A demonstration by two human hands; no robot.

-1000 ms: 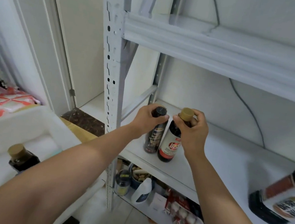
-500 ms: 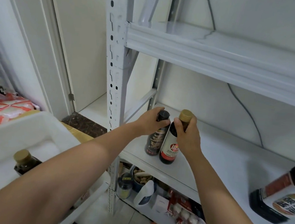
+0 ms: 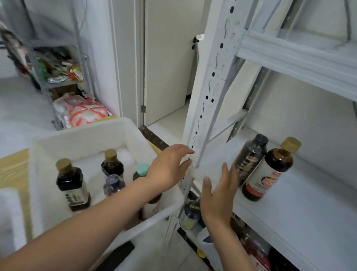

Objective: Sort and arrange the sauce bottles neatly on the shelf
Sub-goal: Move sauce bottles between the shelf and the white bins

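While both hands hang empty between bin and shelf, six bottles show, split between the two. Far out at nine o'clock a wire rack point(image 3: 55, 81) holds bright packets. Nearer, at eight o'clock, a white bin point(image 3: 82, 134) has four bottles standing upright in it. The tall bottle point(image 3: 71, 183), dark with a gold cap, is at the bin's seven o'clock. The rear bottle point(image 3: 112, 165), also gold-capped, is toward its twelve. The clear bottle point(image 3: 112, 184) is just in front of that one. The teal-capped bottle point(image 3: 142, 168) is at three o'clock, partly behind the forearm.

The left hand point(image 3: 168, 169) floats over the bin's right corner. Its fingers are loosely spread and a little curved, gripping nothing, with the tips close to the post point(image 3: 212, 84). I cannot tell whether they touch it. At twelve o'clock behind it is a pale door point(image 3: 169, 59).

At the post's five o'clock, the right hand point(image 3: 219, 196) is held edge-on before the shelf point(image 3: 309, 211). Its fingers are straight and slightly apart, and the palm faces left with nothing in it. Below it, at six o'clock, a small jar point(image 3: 189, 215) stands on the lower level.

At the hand's two o'clock, two bottles stand side by side near the shelf's left front. They are the black bottle point(image 3: 250, 159) and, pressed against it on the right, the brown bottle point(image 3: 269, 171) with a gold cap and a red label. The fingertips overlap the black bottle from where I stand, and contact is unclear.
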